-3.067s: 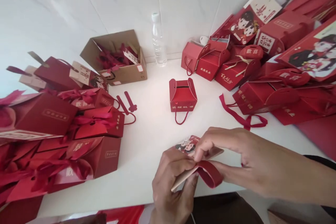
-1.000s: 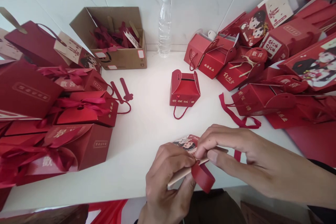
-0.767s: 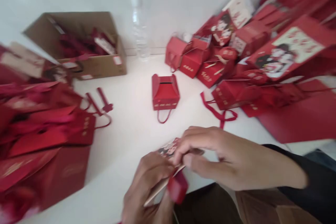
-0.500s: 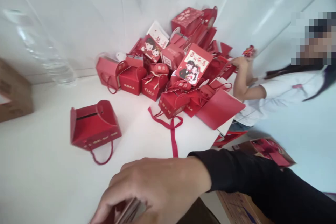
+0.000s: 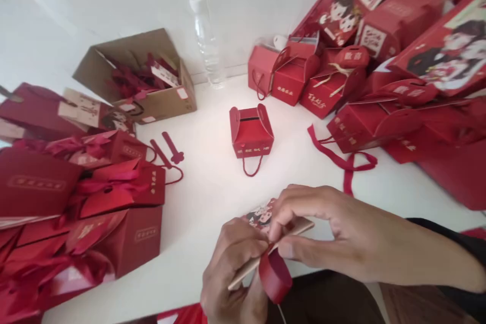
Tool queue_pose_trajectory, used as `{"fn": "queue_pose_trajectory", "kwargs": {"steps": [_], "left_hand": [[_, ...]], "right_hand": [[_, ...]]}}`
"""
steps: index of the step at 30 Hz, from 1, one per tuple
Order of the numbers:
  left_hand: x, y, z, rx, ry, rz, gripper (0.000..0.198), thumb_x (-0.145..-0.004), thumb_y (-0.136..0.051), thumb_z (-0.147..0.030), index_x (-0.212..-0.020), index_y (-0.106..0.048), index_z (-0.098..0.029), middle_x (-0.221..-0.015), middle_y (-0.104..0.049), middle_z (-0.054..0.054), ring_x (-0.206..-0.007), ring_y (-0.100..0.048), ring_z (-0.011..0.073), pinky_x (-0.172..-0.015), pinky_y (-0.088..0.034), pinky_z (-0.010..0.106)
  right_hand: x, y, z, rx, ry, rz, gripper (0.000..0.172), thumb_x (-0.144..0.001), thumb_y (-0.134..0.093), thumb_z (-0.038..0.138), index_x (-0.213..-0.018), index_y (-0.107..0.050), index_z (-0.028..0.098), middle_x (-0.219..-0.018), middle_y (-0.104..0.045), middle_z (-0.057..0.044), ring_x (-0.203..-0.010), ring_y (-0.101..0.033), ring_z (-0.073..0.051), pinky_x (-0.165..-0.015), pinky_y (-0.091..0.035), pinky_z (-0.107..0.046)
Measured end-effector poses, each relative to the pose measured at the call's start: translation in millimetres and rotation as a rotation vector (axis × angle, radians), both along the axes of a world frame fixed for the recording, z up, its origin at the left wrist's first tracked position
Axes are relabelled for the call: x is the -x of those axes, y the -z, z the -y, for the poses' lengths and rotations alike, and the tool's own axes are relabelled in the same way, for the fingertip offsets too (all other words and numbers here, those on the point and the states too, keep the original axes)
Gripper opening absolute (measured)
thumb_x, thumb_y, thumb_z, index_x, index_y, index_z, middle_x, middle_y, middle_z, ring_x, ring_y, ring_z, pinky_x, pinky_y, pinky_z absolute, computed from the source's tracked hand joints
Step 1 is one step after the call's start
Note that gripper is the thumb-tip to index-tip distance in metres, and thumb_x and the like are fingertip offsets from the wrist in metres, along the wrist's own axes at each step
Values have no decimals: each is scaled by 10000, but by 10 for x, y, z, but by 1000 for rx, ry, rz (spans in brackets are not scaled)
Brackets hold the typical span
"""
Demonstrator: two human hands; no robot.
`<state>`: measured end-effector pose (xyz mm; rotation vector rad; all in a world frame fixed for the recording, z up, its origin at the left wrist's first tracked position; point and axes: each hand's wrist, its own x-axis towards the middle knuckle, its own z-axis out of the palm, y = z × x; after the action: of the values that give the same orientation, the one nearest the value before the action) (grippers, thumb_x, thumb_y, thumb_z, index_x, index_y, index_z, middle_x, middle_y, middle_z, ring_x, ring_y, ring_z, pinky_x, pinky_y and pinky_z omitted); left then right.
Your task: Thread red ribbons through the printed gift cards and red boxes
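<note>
Both my hands meet over the near edge of the table, around a small card box [image 5: 260, 216] printed with a cartoon couple, with pale edges. My left hand [image 5: 230, 268] is closed on its left side, thumb below. My right hand [image 5: 319, 228] pinches near the middle of its pale edge, where a red strap [image 5: 274, 281] curves down in a loop. My fingers cover much of the box, so how the strap joins it is hidden. Straight ahead stands a small red gift box [image 5: 252, 134] with a cord handle hanging forward.
Red gift boxes [image 5: 296, 78] are heaped at the right, with a loose red ribbon [image 5: 341, 162] before them. More ribboned boxes [image 5: 140, 233] crowd the left. Against the wall are an open cardboard carton [image 5: 163, 104] and a clear bottle [image 5: 210, 55]. Two red strips [image 5: 170, 147] lie beside the carton.
My view has swung left, bringing the carton and left-hand boxes in and leaving the other person out. Earlier one hand showed, low in the picture; now both are on the card box.
</note>
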<state>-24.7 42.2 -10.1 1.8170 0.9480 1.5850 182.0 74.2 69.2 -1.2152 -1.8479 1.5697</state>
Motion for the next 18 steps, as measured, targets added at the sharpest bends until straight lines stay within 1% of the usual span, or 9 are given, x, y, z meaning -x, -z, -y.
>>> {"fn": "queue_pose_trajectory", "kwargs": {"steps": [3, 5, 10, 14, 18], "left_hand": [[-38, -4, -20, 1, 37, 5, 23, -959, -682, -129, -957, -660, -135, -873, -690, 49, -840, -689, 175, -773, -602, 346], [-38, 7, -14, -2, 46, 27, 39, -948, -684, -109, -971, -665, -134, -890, -696, 51, -842, -687, 176, -771, -598, 356], [-4, 34, 0, 0, 75, 45, 91, -916, -702, -72, -981, -662, -122, -897, -696, 57, -837, -675, 177, -765, -588, 364], [-5, 69, 6, 29, 82, 51, 109, -920, -691, -78, -997, -654, -144, -892, -698, 57, -836, -667, 189, -757, -599, 385], [-11, 109, 7, 45, 67, 72, 204, -892, -715, -75, -1070, -651, -150, -901, -685, 53, -858, -663, 198, -787, -597, 396]], "right_hand": [[25, 43, 9, 59, 1, 4, 171, -993, -694, 412, -1083, -763, 285, -1124, -723, 1, -1134, -664, -193, -988, -505, -309], [32, 66, 15, 88, 5, -1, 161, -984, -704, 409, -1080, -758, 292, -1158, -710, -1, -1140, -660, -198, -1020, -509, -324], [24, 58, 7, 191, 4, -78, 122, -963, -730, 358, -1053, -744, 277, -1144, -690, 0, -1167, -644, -182, -1048, -513, -292], [29, 51, 7, 180, -11, -94, 110, -968, -723, 340, -1051, -734, 268, -1122, -685, 0, -1172, -639, -182, -1036, -517, -281], [24, 77, 9, 151, -32, -116, 106, -979, -714, 295, -1082, -702, 272, -1095, -684, 32, -1083, -650, -132, -971, -510, -217]]}}
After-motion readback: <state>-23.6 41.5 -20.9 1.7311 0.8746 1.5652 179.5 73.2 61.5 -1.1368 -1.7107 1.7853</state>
